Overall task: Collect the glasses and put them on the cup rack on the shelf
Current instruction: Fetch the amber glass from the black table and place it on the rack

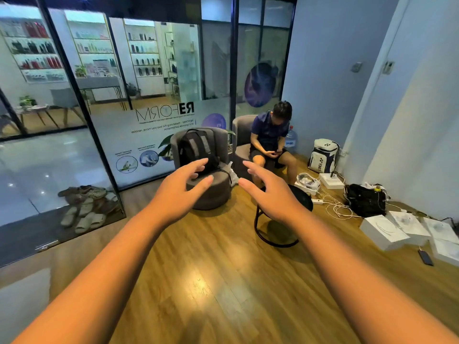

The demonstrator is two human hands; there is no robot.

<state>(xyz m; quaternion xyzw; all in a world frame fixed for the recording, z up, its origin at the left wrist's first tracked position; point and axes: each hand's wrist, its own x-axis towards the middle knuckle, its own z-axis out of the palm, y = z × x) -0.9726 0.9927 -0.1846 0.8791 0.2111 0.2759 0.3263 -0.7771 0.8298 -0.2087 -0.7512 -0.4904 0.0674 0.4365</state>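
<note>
Both my arms stretch forward over a wooden floor. My left hand (182,188) is open, fingers spread, and holds nothing. My right hand (269,193) is open too, fingers apart and empty, palm turned toward the left hand. No glasses, cup rack or shelf for them show in this view. The hands hang in the air in front of a grey armchair and a small black round table.
A grey armchair (211,194) carries a black backpack (196,150). A person (272,137) sits in a second chair. A black round table (301,197) stands under my right hand. White boxes (383,232), cables and bags lie at right. Glass wall and slippers (85,214) at left.
</note>
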